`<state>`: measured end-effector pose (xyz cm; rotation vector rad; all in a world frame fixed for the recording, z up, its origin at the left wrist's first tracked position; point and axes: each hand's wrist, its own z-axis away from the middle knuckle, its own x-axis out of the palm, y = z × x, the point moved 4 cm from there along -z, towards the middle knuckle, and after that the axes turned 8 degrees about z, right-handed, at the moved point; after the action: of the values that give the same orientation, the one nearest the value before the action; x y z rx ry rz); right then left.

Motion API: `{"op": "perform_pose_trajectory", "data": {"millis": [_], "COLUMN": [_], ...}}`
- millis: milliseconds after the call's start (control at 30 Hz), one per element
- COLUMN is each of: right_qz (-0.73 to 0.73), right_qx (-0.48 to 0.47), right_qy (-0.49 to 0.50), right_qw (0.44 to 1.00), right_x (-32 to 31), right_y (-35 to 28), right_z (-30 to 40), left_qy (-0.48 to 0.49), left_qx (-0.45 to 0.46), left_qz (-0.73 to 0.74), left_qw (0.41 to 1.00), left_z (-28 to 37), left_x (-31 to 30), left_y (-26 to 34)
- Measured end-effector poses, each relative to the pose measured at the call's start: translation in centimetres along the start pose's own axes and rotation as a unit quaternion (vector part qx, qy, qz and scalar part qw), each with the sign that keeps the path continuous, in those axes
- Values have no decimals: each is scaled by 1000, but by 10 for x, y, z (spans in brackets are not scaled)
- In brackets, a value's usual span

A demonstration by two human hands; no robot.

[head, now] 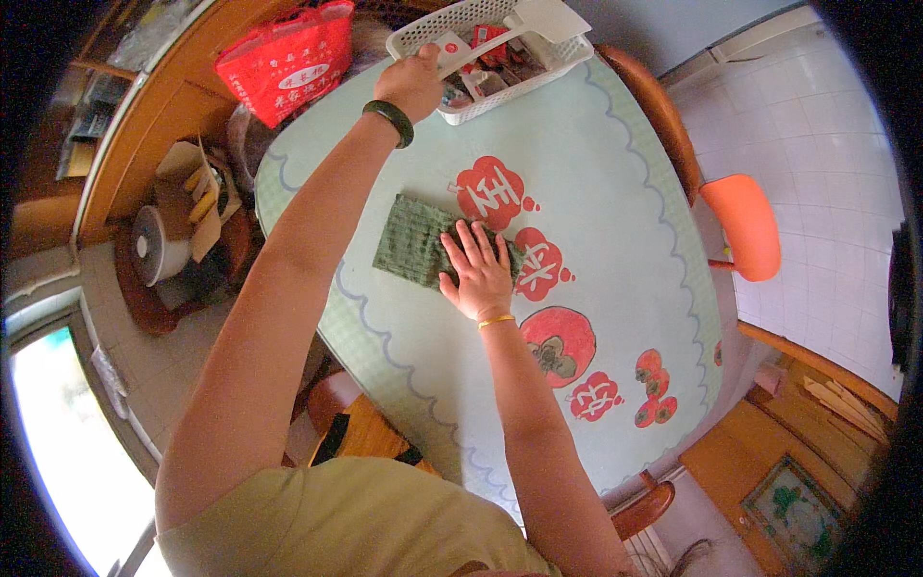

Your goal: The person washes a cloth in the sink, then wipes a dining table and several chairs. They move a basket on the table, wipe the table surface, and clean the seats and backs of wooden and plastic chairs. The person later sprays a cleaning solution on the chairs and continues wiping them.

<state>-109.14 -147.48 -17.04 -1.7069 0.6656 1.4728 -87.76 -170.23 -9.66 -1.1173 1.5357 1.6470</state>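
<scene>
My right hand (pixel 477 280) lies flat with fingers spread on a folded green cloth (pixel 411 241), pressing it against the tabletop. The cloth's left half shows, and the hand covers much of its right part. At the far end of the table, my left hand (pixel 412 85) is closed at the left rim of a white perforated plastic basket (pixel 482 109); its fingertips are hidden. Close beside that hand is the handle end of a white fly swatter (pixel 551 20), which lies across the basket. Small packets (pixel 497 61) fill the basket.
Printed red patterns mark the pale tablecloth (pixel 627 288). A red bag (pixel 292 61) stands beyond the far left corner. A rice cooker (pixel 155 245) and an open cardboard box (pixel 198 191) sit on the left. An orange chair (pixel 746 227) is at the right, and a wooden cabinet (pixel 779 440) at lower right.
</scene>
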Motion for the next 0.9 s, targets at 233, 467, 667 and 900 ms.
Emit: {"op": "perform_pose_trajectory", "data": {"millis": [233,467,667,900], "right_qz": [3,-10,-20,33], "right_qx": [-1,-2,-141,-198], "right_qy": [6,7,59,5], "right_qw": [1000,1000,988,980], "right_x": [-2,-2,-14,-15], "right_y": [-1,0,-29,37], "right_z": [2,0,-22,-101], "left_qy": [8,109,148,36], "left_qx": [65,54,-87,-213], "left_qz": [-53,-69,-12,79], "left_qw": [996,990,985,973], "left_z": [33,122,168,162], "left_x": [-1,-56,-73,-60], "left_y": [-11,-87,-137,-154]}}
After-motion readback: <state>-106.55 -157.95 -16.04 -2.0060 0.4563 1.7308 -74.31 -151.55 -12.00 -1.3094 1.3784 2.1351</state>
